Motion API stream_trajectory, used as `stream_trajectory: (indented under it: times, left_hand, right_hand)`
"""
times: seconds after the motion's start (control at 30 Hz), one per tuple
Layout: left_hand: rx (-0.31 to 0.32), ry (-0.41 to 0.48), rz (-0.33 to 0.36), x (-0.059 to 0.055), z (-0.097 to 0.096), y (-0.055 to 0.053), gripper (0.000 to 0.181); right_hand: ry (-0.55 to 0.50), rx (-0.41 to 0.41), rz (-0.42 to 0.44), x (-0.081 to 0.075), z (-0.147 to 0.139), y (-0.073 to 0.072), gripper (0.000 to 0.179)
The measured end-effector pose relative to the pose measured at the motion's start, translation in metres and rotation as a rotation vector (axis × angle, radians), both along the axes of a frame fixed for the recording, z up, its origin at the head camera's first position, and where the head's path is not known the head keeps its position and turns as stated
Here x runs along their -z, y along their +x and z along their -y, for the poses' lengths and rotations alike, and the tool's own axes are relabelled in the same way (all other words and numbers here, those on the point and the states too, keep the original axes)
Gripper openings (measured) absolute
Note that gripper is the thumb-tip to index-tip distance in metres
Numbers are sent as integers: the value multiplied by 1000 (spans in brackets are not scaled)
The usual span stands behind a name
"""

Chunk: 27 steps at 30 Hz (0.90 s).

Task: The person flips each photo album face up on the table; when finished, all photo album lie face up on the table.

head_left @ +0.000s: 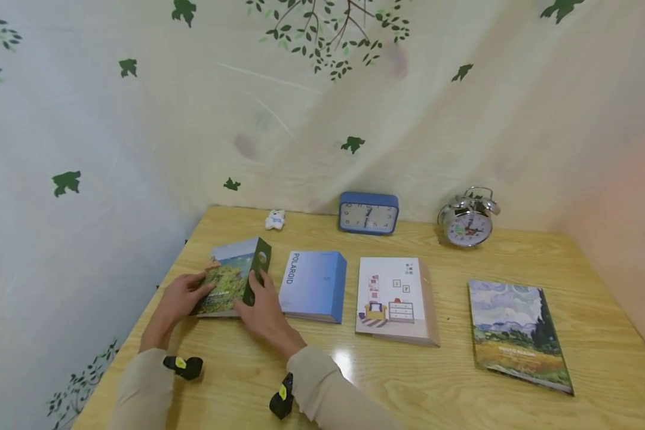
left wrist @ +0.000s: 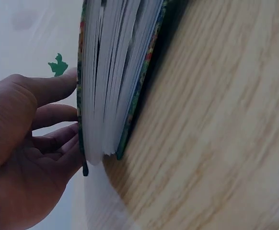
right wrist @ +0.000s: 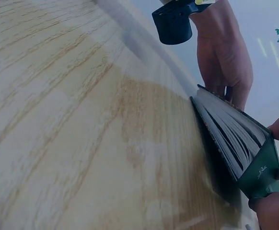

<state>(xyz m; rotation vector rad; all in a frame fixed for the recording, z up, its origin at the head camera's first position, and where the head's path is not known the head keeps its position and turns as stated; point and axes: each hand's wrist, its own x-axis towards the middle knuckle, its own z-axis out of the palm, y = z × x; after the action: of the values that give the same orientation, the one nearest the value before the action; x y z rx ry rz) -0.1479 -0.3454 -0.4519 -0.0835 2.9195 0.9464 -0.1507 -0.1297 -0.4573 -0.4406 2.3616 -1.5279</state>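
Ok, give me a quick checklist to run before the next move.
1. Right hand holding green album by its spine: ok.
2. Left hand gripping: cannot tell; it touches the front cover.
3. Green album flat on table: not ok; the spine side looks raised.
4. Ample room beside the right hand: not ok; blue POLAROID album lies close.
5. White figurine clear of the green album: ok; a gap shows between them.

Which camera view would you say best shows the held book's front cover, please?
The head view, because it looks onto the front cover and its landscape picture. Both wrist views show just the cover's edge, beside the white pages.
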Motion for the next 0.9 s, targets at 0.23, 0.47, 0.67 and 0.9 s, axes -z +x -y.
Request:
stream_trajectory:
  times: [0.23, 0.47, 0.67, 0.9]
  left_hand:
    - [90, 43, 22, -11, -12, -4, 69]
    - [159, 142, 121, -21, -27, -6, 78]
    - [149, 220, 231, -29, -40, -6, 84]
    - [123, 422, 309, -35, -46, -3, 84]
  right_hand:
    - [-11, 26, -8, -9, -6, 0, 68]
    - [-11, 70, -19, -20, -11, -1, 67]
    - [-98, 79, -64, -26, -20, -2, 58]
    - [-274, 145, -42, -40, -27, -2, 55]
